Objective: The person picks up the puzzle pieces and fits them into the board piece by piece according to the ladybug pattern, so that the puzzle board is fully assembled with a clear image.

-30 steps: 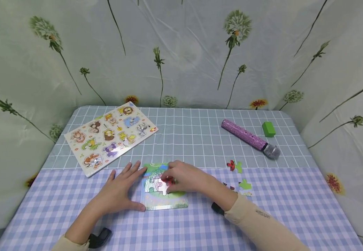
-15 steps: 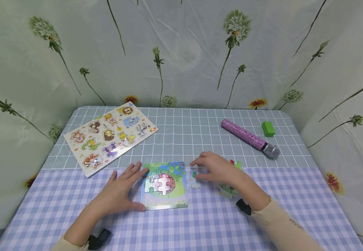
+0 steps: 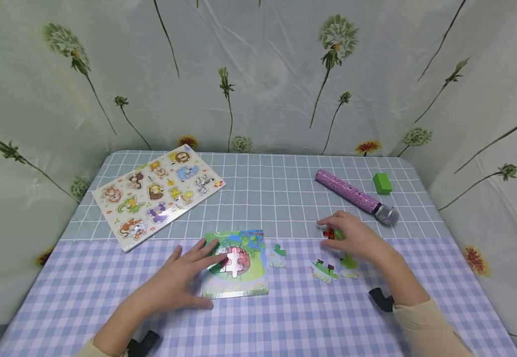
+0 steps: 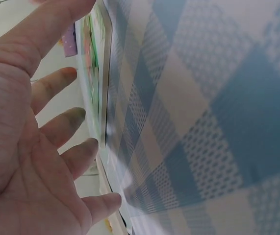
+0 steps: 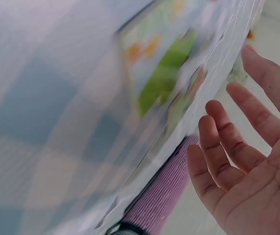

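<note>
A square jigsaw board (image 3: 251, 282) with a red ladybug picture lies on the checked cloth, a pale cross-shaped gap at its middle. My left hand (image 3: 180, 277) is spread over its left side, fingers straight and overlapping the picture, thumb near the lower left edge. To the right, my right hand (image 3: 356, 238) hovers with loosely bent fingers over a red-and-green puzzle piece (image 3: 328, 233), which it partly covers. In the right wrist view this hand (image 5: 252, 156) holds nothing. Loose pieces lie nearby: a green-and-pale piece (image 3: 278, 258), another piece (image 3: 324, 271) and a green one (image 3: 349, 262).
At the back left lies an animal peg puzzle (image 3: 166, 191), set at an angle. A glittery pink microphone (image 3: 348, 191) and a green block (image 3: 382, 183) are at the back right. Patterned fabric (image 3: 267, 74) hangs behind the table.
My right hand has moved right from the jigsaw board to the loose pieces, uncovering the board's right side. My left hand has shifted slightly rightward over the board.
</note>
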Tool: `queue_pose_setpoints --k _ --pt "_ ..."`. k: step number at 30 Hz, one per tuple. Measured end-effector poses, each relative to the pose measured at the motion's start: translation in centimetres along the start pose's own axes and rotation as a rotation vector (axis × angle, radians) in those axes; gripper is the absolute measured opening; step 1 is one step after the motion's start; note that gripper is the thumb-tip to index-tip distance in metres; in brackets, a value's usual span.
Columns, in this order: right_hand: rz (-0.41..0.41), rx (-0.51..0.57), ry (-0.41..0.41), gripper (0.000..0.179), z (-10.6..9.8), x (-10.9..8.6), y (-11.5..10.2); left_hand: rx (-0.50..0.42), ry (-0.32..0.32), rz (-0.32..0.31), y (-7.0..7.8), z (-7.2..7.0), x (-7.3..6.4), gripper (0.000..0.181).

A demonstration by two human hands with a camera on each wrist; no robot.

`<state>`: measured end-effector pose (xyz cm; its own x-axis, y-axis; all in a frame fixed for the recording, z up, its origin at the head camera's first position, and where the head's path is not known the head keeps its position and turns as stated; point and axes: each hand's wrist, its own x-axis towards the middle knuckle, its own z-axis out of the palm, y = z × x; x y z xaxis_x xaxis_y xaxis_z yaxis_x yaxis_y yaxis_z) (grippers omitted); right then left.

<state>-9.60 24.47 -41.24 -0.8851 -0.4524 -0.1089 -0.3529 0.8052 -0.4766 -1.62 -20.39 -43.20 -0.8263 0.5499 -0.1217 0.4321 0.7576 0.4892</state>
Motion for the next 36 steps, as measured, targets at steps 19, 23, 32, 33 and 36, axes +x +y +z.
queue_pose_setpoints --k 19,23,32,33,36 --pt "0.062 -0.005 0.015 0.052 -0.4 -1.2 2.4 0.007 -0.008 0.024 0.1 0.2 -0.1 0.084" --pt "0.053 -0.008 0.015 0.051 -0.4 -1.2 2.5 0.005 -0.012 0.017 0.0 0.4 0.0 0.085" --pt "0.054 0.01 0.014 0.049 -0.2 -1.3 2.8 -0.006 -0.014 0.012 -0.1 0.5 0.0 0.085" --pt "0.052 0.014 0.015 0.049 -0.2 -1.3 2.9 -0.007 -0.016 0.009 -0.1 0.6 0.0 0.085" --pt "0.056 0.023 0.014 0.049 -0.1 -1.3 3.0 -0.01 -0.02 0.004 -0.1 0.7 0.0 0.086"
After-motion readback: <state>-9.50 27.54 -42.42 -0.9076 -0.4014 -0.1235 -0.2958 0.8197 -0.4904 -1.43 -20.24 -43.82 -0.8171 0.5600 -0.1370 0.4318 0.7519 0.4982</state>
